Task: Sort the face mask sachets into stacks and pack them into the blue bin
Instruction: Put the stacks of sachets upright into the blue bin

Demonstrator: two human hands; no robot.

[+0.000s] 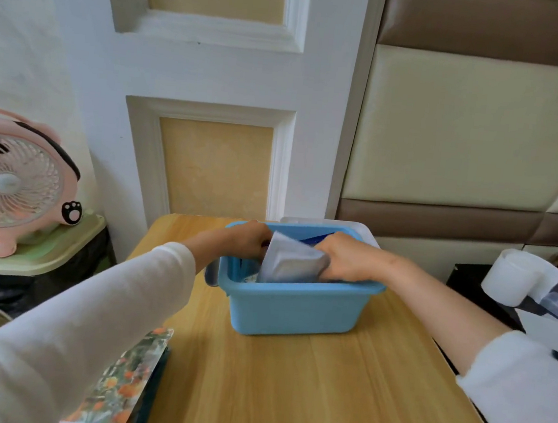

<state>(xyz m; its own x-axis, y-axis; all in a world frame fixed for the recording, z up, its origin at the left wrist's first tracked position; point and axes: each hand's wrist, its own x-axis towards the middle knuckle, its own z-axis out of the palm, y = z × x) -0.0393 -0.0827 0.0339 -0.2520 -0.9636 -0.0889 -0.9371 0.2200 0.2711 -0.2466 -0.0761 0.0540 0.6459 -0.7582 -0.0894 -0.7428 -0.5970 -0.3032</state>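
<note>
Two hands reach into the blue bin [295,306]. The left hand [250,239] and the right hand [345,259] each clamp one side of a bundle of silver sachets [291,264]. The bundle stands tilted, with its lower part inside the bin and its top above the rim. I think the grip from both sides keeps the stack together and square while it goes down beside the dark blue packets [316,239] behind it. The bin sits near the far edge of the surface [302,403], and the wood in front of it gives the arms room to draw back. A stack of flowered sachets [126,378] lies at the left edge and could slide off if a sleeve brushes it.
</note>
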